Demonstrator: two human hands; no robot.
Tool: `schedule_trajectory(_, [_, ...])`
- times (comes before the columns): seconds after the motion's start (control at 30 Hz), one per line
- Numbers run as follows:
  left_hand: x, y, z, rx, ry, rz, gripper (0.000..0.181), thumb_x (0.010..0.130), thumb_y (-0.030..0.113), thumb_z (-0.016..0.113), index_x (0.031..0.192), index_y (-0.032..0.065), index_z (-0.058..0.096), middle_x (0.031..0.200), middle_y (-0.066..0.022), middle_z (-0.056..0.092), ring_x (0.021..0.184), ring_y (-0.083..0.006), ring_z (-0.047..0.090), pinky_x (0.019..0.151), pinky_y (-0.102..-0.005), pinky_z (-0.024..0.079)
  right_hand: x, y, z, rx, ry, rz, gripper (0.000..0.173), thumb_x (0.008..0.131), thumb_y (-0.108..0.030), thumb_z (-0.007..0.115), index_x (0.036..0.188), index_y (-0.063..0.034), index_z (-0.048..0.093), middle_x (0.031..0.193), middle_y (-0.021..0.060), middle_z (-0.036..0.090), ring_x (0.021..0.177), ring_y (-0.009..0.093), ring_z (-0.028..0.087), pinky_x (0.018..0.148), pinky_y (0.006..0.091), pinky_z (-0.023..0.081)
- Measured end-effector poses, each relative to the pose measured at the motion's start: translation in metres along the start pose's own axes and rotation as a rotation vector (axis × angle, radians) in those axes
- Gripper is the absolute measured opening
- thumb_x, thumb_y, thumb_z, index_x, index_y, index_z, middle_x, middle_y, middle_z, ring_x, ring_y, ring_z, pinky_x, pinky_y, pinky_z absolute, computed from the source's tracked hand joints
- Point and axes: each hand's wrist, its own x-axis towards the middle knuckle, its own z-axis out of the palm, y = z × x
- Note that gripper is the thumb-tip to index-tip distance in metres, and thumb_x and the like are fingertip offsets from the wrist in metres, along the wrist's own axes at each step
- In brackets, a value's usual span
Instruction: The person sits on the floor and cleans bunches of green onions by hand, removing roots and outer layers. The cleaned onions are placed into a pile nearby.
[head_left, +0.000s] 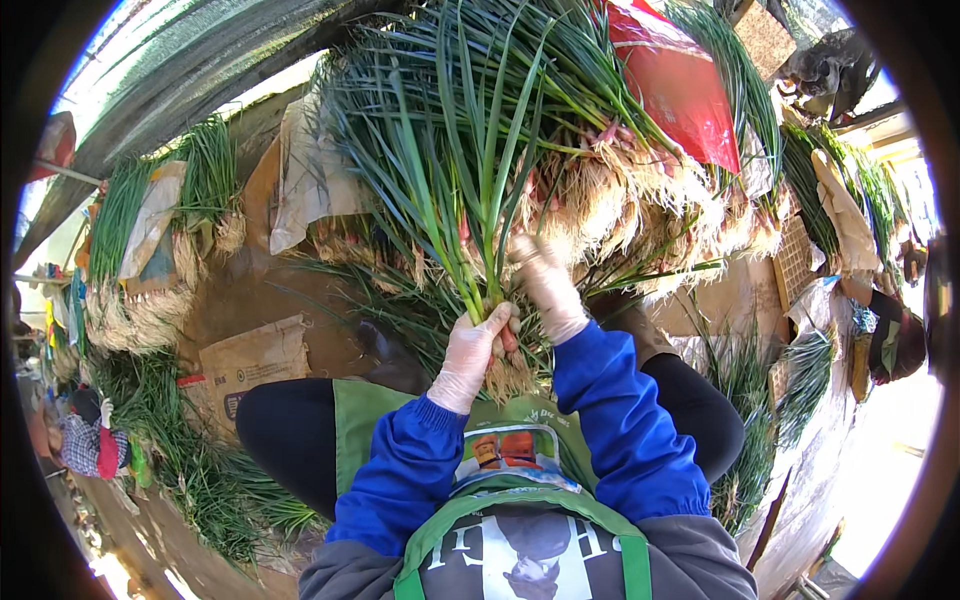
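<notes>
My left hand (472, 352), in a thin pale glove, is closed round a small bunch of green onions (476, 289) just above its reddish bulbs and roots. The leaves fan upward, away from me. Just right of the bunch is my right hand (544, 281), also gloved and blurred by motion; whether its fingers hold anything cannot be told. Beyond both hands lies a large heap of green onions (577, 90), its pale roots towards me. Loose green leaves lie beneath my hands.
A red sheet (675, 90) lies on the heap. Flattened sacking (259, 356) is on the ground at left. More onion piles (142, 232) stand left and right. A person (90, 439) is at far left, and another person (896, 337) at far right.
</notes>
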Motion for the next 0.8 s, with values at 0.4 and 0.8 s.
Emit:
schedule_trajectory(0.4, [-0.008, -0.001, -0.02, -0.205, -0.05, -0.118, 0.025, 0.093, 0.025, 0.051, 0.098, 0.0015, 0.059, 0.073, -0.0029, 0.059, 0.057, -0.0088, 0.05, 0.054, -0.0216, 0.043, 0.014, 0.012, -0.039, 0.396, 0.403, -0.334, 0.024, 0.089, -0.032, 0.058, 0.081, -0.0091, 0.054, 0.067, -0.0029, 0.047, 0.058, 0.008, 0.039, 0.054, 0.0235, 0.032])
schedule_trajectory(0.8, [-0.022, 0.002, -0.046, -0.505, -0.284, -0.179, 0.037, 0.093, 0.034, 0.049, 0.116, 0.0051, 0.051, 0.069, 0.0016, 0.043, 0.054, -0.0076, 0.042, 0.057, -0.0262, 0.043, -0.021, 0.051, -0.095, -1.336, -0.323, -0.73, 0.017, 0.083, -0.019, 0.053, 0.093, -0.0089, 0.063, 0.085, 0.0108, 0.061, 0.079, 0.029, 0.06, 0.068, 0.0386, 0.049])
